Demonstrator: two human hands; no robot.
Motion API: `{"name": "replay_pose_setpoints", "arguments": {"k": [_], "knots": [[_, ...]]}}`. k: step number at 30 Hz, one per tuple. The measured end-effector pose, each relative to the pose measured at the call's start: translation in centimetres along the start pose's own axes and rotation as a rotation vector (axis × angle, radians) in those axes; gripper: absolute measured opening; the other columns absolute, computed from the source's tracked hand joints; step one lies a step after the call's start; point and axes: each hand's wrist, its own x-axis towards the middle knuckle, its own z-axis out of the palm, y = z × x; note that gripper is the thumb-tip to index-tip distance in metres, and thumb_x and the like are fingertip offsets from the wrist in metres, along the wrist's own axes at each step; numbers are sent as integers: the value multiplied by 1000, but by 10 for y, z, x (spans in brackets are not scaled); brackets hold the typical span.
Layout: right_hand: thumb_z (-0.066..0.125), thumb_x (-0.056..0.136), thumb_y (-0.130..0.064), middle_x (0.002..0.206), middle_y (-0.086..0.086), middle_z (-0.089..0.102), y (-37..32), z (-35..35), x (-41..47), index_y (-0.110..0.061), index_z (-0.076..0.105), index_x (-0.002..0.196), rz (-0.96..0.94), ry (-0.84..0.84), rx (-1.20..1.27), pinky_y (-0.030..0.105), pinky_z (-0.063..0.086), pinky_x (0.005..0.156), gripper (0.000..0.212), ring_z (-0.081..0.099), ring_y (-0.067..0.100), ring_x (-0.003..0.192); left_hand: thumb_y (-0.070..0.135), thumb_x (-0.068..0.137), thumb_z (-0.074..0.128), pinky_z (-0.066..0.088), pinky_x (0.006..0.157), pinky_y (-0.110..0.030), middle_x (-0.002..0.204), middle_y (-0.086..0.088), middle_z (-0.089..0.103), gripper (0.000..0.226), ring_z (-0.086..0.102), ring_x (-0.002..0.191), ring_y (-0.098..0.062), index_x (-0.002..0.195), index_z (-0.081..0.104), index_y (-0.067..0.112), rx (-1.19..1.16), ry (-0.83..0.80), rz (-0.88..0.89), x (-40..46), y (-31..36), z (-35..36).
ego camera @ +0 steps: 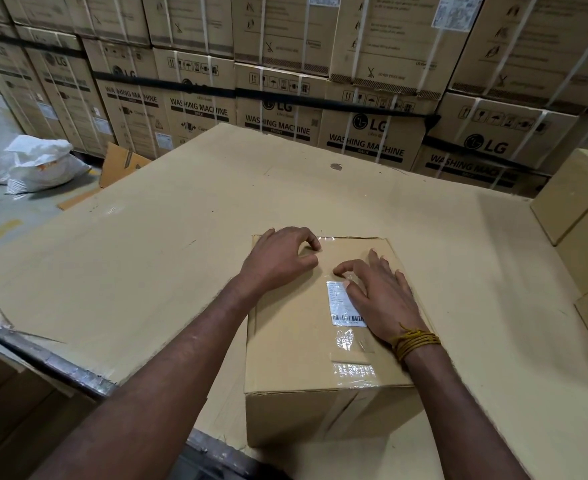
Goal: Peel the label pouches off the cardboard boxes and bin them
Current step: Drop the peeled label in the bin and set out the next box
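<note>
Cardboard box (296, 344) on a cardboard-covered worktop (154, 244), directly before me, with both my hands on its top face. My left hand (278, 259) sits at the far left corner of the box, fingers curled downward with the tips at the edge of the clear film there; whether they pinch the film I cannot tell. My right hand (377, 296) lies flatter, fingers spread apart and slightly bent, forefinger tip pressing the lid, palm partly covering the label pouch (342, 304). That pouch, a clear sleeve holding a white printed slip with a barcode, is stuck to the box top, right of centre. Yellow thread (415, 342) is wound round my right wrist. White sacks (43, 164) lie on the floor at left. Stacked washing machine cartons (275, 109) form the wall behind the worktop.
</note>
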Motion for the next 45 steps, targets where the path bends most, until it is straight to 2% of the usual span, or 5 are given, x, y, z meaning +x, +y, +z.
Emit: {"name": "replay_pose_setpoints", "arguments": {"k": [5,11,28,34,45], "knots": [[39,101,-32,165,8,14,2,3,2,-43,45,122,3,18,19,43,5,122,24,5,20,154,29,86,58,22,115,-36,118,13,62,21,55,111,-9,107,61,32,1,-1,3,0,0,0],[36,103,-33,166,8,8,2,1,2,-46,35,144,9,-25,-26,41,2,122,43,3,22,154,27,86,58,22,112,-33,107,18,56,22,48,97,-3,107,62,30,-11,10,10,0,-2,1],[38,90,-53,147,1,46,3,6,-2,-40,56,114,5,107,56,49,25,116,32,25,20,148,27,87,58,21,114,-34,119,13,62,21,53,111,-8,107,61,31,-12,2,4,-3,-1,-1],[47,99,-47,158,5,33,2,2,-3,-42,52,138,35,68,48,44,17,121,39,23,20,149,27,86,58,24,115,-36,118,14,62,20,54,110,-8,105,60,32,-13,0,13,-2,-1,0],[68,87,-23,108,-8,66,-9,-7,7,-31,72,90,-4,246,66,34,50,87,9,62,14,97,29,86,57,24,116,-39,119,13,63,20,54,114,-9,105,60,32,-6,-10,3,-1,-3,2]]}}
